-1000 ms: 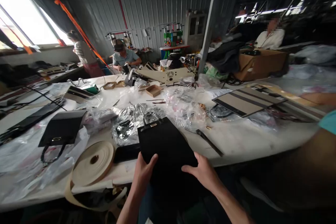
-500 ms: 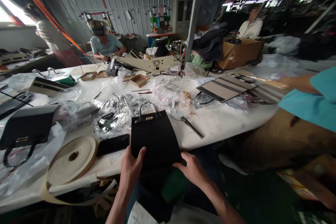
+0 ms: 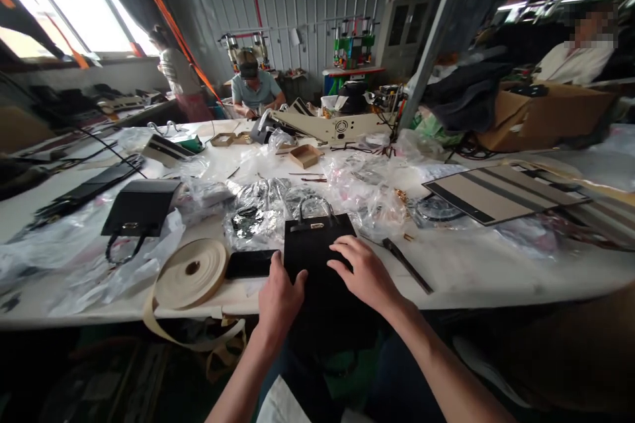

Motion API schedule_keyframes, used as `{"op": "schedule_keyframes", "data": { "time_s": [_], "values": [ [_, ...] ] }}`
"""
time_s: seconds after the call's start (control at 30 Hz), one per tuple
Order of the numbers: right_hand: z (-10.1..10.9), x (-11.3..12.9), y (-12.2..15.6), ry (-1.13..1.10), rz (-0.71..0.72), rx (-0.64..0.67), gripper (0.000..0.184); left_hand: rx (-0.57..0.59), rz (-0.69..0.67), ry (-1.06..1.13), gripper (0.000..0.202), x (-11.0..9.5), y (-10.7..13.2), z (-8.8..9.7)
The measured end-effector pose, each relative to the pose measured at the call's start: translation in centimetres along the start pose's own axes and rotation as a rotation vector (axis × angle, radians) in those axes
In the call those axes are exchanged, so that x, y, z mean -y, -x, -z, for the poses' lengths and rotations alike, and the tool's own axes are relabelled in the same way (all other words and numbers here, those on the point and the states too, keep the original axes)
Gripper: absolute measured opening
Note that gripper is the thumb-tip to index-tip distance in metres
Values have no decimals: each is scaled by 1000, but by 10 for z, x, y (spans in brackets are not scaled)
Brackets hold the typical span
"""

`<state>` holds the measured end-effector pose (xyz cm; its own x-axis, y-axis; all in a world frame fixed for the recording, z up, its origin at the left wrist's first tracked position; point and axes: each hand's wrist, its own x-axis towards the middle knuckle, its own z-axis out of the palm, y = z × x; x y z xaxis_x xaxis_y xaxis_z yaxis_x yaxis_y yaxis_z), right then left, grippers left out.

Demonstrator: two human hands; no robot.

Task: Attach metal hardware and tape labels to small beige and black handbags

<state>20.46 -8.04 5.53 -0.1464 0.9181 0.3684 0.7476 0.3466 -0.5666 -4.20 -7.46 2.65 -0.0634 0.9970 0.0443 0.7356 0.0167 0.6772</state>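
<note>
A black handbag (image 3: 317, 251) with a small gold-coloured clasp and a top handle lies at the table's front edge, its lower part hanging toward my lap. My left hand (image 3: 282, 291) grips its left edge, the thumb on the front and the other fingers partly hidden. Across the right side of the bag's front rests my right hand (image 3: 364, 271), fingers stretched out and apart. Left of the bag are a dark phone (image 3: 251, 264) and a roll of cream tape (image 3: 191, 271). A second black handbag (image 3: 141, 208) lies farther left on plastic wrap.
Crumpled clear plastic (image 3: 268, 205) covers the table's middle. A dark, narrow tool (image 3: 407, 266) lies to the right. Striped flat panels (image 3: 506, 192) and a cardboard box (image 3: 546, 112) are farther right. Behind the table sits a person (image 3: 255, 89); another is at right.
My right hand has moved from the bag's lower right edge up onto its front. The view has swung left, and the person in blue at right is out of view.
</note>
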Motion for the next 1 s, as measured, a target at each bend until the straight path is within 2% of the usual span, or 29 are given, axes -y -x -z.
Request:
{"op": "schedule_keyframes", "data": {
  "time_s": [0.07,0.13,0.17,0.23,0.3,0.37,0.5,0.57,0.63,0.73,0.8,0.9,1.0],
  "values": [
    [-22,-4,-21,42,1,56,19,-106,-180,-45,69,-4,-12,4],
    [-42,-11,-28,72,-19,52,17,-162,-321,-36,64,-3,-34,3],
    [-49,-14,-28,80,-18,34,17,-157,-354,-21,61,-2,-47,2],
    [-57,-20,-25,95,0,-6,15,-76,-363,8,62,1,-74,-6],
    [-60,-22,-21,107,16,-19,12,29,-346,34,64,4,-96,-15],
    [-59,-21,-19,108,14,-26,12,70,-331,73,58,5,-113,-23],
    [-57,-15,-21,99,-17,-41,14,7,-283,137,34,6,-135,-27],
    [-55,-13,-23,83,-40,-37,14,6,-194,200,31,8,-143,-25],
    [-53,-11,-25,63,-70,-36,16,48,-47,358,42,12,-148,-23],
    [-52,-11,-27,46,-111,-47,19,3,128,553,71,18,-150,-22],
    [-55,-10,-27,39,-127,-47,20,4,123,543,78,20,-148,-21],
    [-60,-11,-24,14,-148,-53,22,79,101,460,80,18,-147,-20],
    [-44,-21,-28,-166,-117,-4,31,108,218,479,85,10,-147,-18]
  ]
}}
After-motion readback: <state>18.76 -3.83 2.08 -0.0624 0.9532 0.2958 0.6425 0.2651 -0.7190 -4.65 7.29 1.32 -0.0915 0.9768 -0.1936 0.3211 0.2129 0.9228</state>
